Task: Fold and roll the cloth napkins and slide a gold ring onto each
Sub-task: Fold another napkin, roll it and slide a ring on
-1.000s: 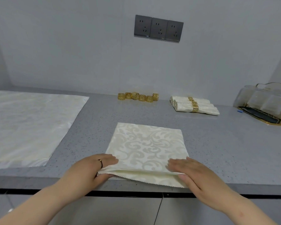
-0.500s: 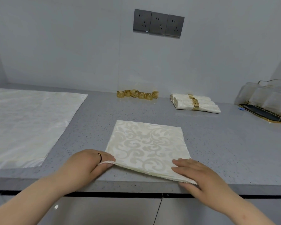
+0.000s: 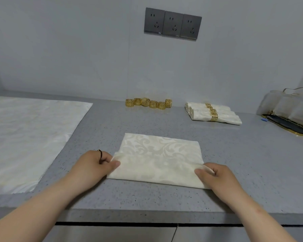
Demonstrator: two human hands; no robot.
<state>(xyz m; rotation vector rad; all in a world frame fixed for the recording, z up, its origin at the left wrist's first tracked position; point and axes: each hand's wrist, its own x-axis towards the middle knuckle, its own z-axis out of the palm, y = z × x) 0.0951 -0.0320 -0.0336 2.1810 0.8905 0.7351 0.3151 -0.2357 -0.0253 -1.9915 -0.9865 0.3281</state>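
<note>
Napkin (image 3: 157,154) on bench (image 3: 234,154): soft, light, limp, probably slippery. Left hand (image 3: 94,165) and right hand (image 3: 217,177) each pinch folded flap's end; best hold there.

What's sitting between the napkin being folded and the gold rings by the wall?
Only bare grey countertop lies between the napkin and the gold rings, as the head view shows.

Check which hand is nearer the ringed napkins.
Right. The right hand grips the right end of the folded napkin, in line with the ringed napkins behind it; the left hand grips its left end, farther off.
</note>
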